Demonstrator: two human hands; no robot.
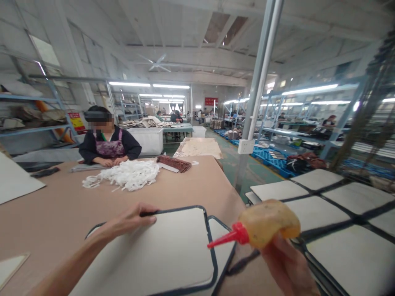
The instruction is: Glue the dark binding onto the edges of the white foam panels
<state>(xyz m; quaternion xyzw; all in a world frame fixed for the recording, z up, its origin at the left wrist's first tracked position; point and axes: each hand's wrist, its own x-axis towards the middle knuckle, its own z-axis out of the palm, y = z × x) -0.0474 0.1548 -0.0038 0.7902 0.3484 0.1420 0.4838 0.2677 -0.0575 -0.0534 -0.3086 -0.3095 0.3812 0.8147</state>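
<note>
My left hand (135, 220) grips the far edge of a white panel (154, 253), thumb on top and fingers at its dark border. The panel is flat, with rounded corners. Under it lies a second dark-edged white panel (222, 241), showing at the right. My right hand (286, 263) is closed around a squeeze bottle (268, 224) of yellowish, see-through plastic, seemingly a glue bottle. Its red nozzle (226, 237) points left and slightly down, with the tip at the panel's right dark border. Whether the tip touches the border I cannot tell.
Across the brown table (191, 189) sits a co-worker (109, 139) behind a heap of white strips (132, 173). A brown patterned bundle (174, 163) lies beside it. At right, several white panels (354, 255) rest on a dark frame. A metal post (254, 90) rises past the table's right edge.
</note>
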